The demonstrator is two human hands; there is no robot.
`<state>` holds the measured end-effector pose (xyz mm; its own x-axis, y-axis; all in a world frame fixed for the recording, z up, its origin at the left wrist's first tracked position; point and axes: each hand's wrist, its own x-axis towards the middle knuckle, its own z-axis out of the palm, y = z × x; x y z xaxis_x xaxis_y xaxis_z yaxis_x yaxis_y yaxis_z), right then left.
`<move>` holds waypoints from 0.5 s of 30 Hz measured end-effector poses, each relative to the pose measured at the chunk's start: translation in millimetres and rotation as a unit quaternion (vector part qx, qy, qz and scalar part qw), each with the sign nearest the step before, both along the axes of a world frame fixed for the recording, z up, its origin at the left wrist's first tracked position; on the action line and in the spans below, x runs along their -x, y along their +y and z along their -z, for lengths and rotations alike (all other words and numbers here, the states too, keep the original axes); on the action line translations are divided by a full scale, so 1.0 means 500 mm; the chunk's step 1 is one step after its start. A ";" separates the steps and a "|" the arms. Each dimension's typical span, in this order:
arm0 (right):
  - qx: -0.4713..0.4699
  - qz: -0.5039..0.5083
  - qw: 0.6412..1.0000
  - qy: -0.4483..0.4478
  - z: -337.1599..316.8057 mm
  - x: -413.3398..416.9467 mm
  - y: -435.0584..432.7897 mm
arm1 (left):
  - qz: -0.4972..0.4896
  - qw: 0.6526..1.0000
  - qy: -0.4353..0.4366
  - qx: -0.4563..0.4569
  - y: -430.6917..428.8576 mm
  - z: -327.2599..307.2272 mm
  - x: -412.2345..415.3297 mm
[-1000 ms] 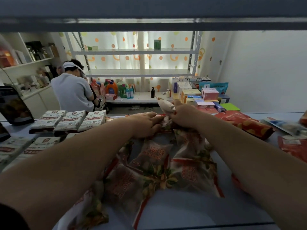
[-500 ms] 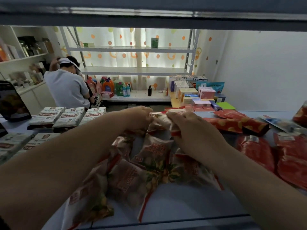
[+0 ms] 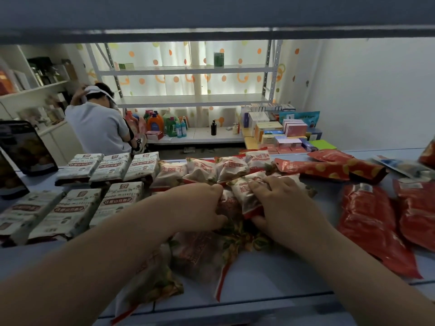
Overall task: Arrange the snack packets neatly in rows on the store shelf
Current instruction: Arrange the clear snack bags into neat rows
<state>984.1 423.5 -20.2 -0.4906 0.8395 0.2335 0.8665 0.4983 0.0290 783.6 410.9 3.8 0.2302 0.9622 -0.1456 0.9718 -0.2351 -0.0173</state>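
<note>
On the shelf, my right hand clasps a packet, left hand its neighbour, to square them with the back row.

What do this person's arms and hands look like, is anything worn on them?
Both arms are bare. The left forearm and right forearm show no sleeve anywhere in view. The left hand and right hand wear no gloves, and no ring, watch or bracelet is visible on the fingers or wrists.
</note>
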 end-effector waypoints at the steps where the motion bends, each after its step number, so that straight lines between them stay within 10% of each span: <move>1: 0.003 0.009 1.000 0.003 -0.001 -0.004 0.001 | -0.008 1.000 -0.001 0.004 -0.003 0.004 0.000; 15: 0.017 0.043 0.989 0.144 -0.004 -0.021 -0.004 | -0.177 0.980 -0.092 0.027 0.004 -0.006 -0.058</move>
